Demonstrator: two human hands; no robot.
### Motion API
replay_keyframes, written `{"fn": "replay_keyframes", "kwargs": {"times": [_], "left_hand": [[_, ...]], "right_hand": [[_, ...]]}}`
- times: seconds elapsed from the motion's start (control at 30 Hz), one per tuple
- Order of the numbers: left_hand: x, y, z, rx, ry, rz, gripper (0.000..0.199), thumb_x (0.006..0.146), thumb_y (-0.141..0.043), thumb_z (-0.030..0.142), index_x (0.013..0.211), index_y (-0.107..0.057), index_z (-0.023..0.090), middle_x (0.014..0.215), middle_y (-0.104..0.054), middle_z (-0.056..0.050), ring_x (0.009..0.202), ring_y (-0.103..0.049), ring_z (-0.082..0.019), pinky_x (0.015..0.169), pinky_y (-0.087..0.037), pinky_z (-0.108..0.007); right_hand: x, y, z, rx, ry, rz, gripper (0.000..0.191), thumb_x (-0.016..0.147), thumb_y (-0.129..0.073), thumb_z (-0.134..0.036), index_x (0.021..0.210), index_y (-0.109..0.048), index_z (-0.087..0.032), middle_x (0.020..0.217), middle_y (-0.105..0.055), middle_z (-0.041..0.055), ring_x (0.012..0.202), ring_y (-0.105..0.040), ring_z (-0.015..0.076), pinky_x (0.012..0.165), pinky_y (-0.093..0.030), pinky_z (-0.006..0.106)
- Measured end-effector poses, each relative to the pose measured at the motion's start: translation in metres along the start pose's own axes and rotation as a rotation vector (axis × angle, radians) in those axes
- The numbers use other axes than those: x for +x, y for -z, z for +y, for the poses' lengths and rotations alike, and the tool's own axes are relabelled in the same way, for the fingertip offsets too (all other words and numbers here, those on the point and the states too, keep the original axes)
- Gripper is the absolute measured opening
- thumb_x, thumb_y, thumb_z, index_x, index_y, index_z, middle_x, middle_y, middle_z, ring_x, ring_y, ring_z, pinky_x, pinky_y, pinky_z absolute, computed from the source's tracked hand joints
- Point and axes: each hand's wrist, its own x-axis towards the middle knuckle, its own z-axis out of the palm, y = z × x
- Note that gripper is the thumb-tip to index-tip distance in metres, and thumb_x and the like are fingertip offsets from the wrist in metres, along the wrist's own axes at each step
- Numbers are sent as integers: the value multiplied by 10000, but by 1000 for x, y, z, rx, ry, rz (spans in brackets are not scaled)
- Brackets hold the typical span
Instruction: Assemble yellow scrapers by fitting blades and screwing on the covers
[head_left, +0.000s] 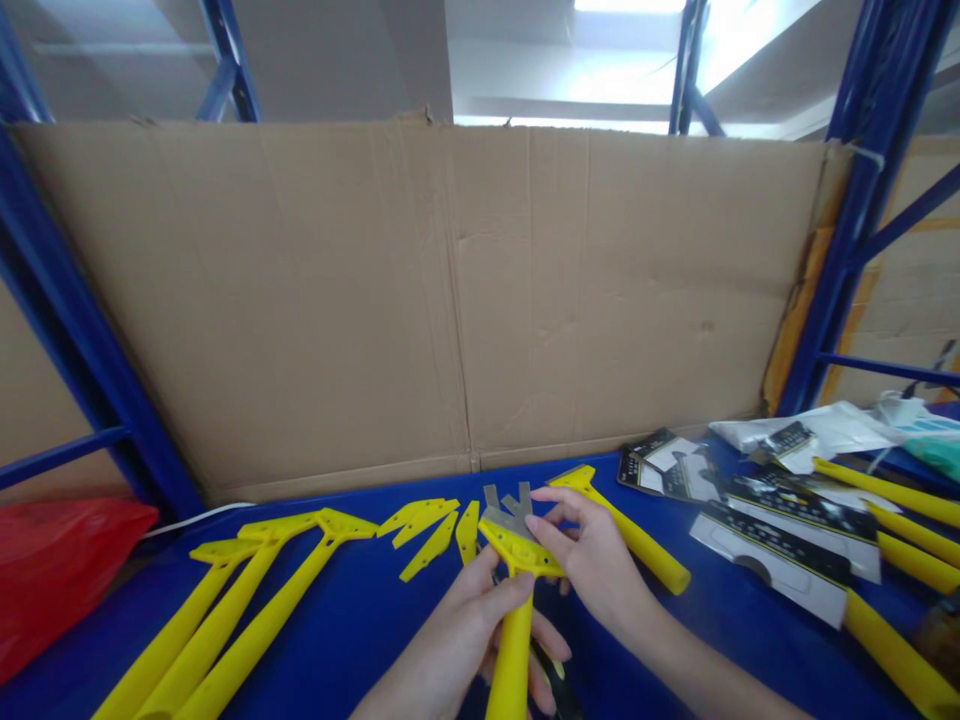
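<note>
My left hand [480,620] is wrapped round a yellow scraper [517,625], its T-shaped head pointing away from me. With thumb and fingers, my right hand [589,550] pinches a grey metal blade [511,520] at the scraper's head. Just behind the head, more small metal blades [525,493] show on the blue surface. A dark tool with a yellow part [559,685] is partly hidden beneath my left hand; its kind is unclear. Several yellow clamp plates [431,545] with holes lie to the left of the head. Another yellow scraper [637,540] rests right of my right hand.
Yellow scraper handles [255,610] lie side by side at left, near a red bag [64,570]. Printed card packages [780,565] and more yellow handles [900,640] occupy the right. A cardboard wall [337,300] closes off the back of the blue tabletop [322,675], between blue rack posts [840,240].
</note>
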Motion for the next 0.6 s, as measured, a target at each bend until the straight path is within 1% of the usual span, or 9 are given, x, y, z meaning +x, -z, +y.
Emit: {"fn": "replay_keyframes", "kwargs": {"times": [0.03, 0.1, 0.23, 0.3, 0.37, 0.43, 0.5, 0.6], "left_hand": [[-1, -1, 1, -3, -10, -4, 408, 857, -477, 386, 1178, -381, 153, 727, -698, -102, 462, -617, -158, 461, -457, -237], [-2, -3, 2, -5, -23, 0, 402, 846, -500, 405, 1150, -408, 158, 752, -699, -99, 464, -619, -155, 465, -454, -237], [-3, -7, 4, 7, -31, 32, 421, 807, -545, 494, 1060, -483, 163, 790, -705, -100, 501, -638, -160, 483, -461, -241], [-2, -6, 4, 21, -33, 101, 453, 790, -533, 556, 983, -535, 146, 792, -707, -114, 559, -656, -175, 495, -467, -243], [1, -4, 4, 25, -41, 214, 498, 770, -522, 601, 930, -568, 132, 776, -704, -117, 600, -658, -180, 490, -463, -237], [4, -2, 4, 19, -65, 319, 508, 742, -550, 612, 909, -575, 133, 747, -700, -102, 598, -645, -170, 471, -450, -223], [7, 1, 3, 3, -95, 386, 477, 715, -602, 591, 876, -567, 143, 702, -691, -75, 556, -625, -151, 449, -432, -206], [10, 4, 2, -25, -132, 447, 400, 723, -634, 525, 829, -563, 146, 655, -681, -55, 503, -612, -138, 436, -423, -198]], "right_hand": [[-1, 0, -1, -2, -35, -31, 322, 769, -568, -316, 1055, -571, -169, 644, -557, -45, 337, -465, 75, 280, -332, 189], [-2, 1, -3, -5, -68, -73, 315, 797, -559, -333, 1066, -557, -168, 598, -560, -56, 286, -444, 62, 253, -306, 171], [-4, 3, -8, -12, -73, -88, 266, 801, -585, -291, 1034, -573, -164, 502, -515, -87, 244, -396, 41, 229, -241, 140], [-4, 3, -11, 1, -51, -82, 230, 796, -586, -257, 1004, -583, -160, 463, -464, -107, 233, -363, 30, 228, -217, 132], [-4, 2, -12, 30, -26, -70, 226, 777, -600, -242, 986, -586, -159, 455, -422, -123, 234, -341, 21, 233, -231, 128], [-5, 0, -12, 57, -19, -60, 252, 750, -627, -252, 979, -587, -156, 462, -408, -130, 233, -327, 17, 233, -245, 130], [-6, -2, -10, 84, -28, -60, 293, 732, -651, -293, 981, -585, -154, 472, -423, -126, 232, -324, 15, 232, -248, 133], [-8, -4, -7, 147, -69, -69, 371, 752, -634, -419, 1008, -568, -159, 531, -518, -85, 251, -373, 24, 239, -257, 134]]}}
